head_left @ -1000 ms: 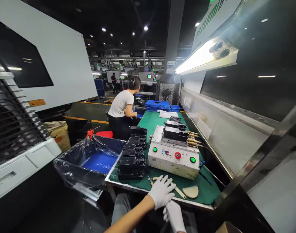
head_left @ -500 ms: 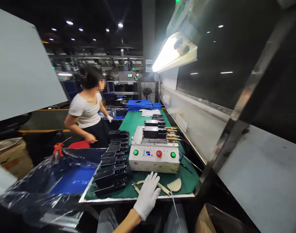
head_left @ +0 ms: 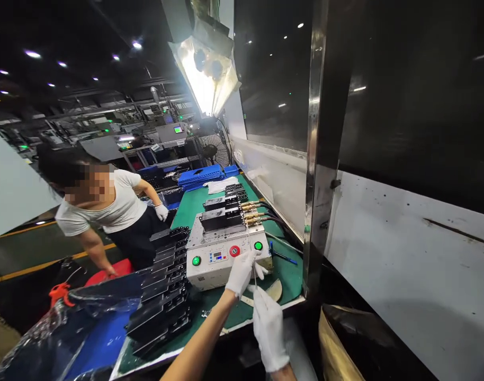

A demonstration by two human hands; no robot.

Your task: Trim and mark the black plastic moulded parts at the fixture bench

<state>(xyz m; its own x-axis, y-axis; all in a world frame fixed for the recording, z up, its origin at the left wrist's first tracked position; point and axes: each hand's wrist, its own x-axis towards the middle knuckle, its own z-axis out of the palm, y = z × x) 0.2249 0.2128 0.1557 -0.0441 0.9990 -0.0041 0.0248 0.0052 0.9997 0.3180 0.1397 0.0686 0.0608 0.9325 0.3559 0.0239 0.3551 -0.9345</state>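
Your left hand closed on thin steel rod above control unit — right hand just below rod's tip, fingers loosely curled, hold unclear. Black cases in row on bench, left of unit — two more on unit's top.

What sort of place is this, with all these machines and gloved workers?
It looks like a factory production floor, probably making plastic or electronic parts. A white control box with green and red buttons sits on a green-matted workbench, beside rows of black moulded cases, with stacked blue plastic crates and large machines beyond.
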